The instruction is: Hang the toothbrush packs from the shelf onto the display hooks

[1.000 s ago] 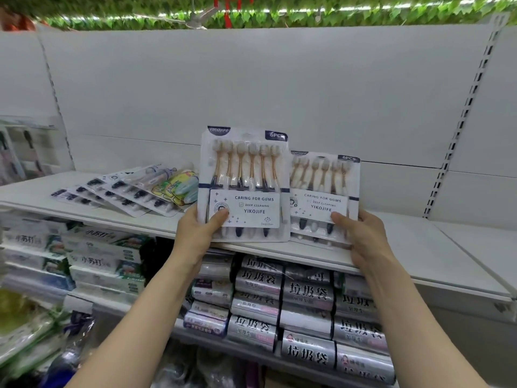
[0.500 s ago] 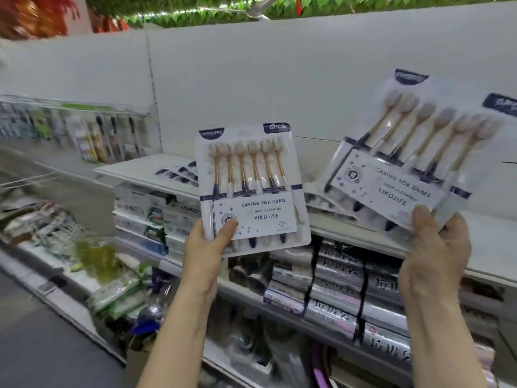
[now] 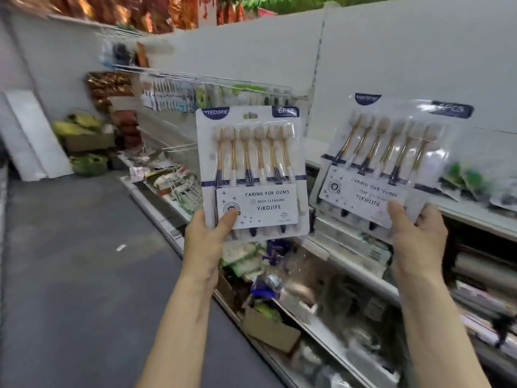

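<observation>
Left hand (image 3: pixel 205 236) pinches upright pack (image 3: pixel 251 175) by its bottom corner, thumb on the front. Right hand (image 3: pixel 416 236) grips tilted pack (image 3: pixel 391 163) the same way. Both off the shelf (image 3: pixel 475 217), apart, in mid-air. Hooks (image 3: pixel 212 79) behind left pack, already crowded. Cardboard box (image 3: pixel 268 326) below; aisle floor (image 3: pixel 70 261) open at left.
</observation>
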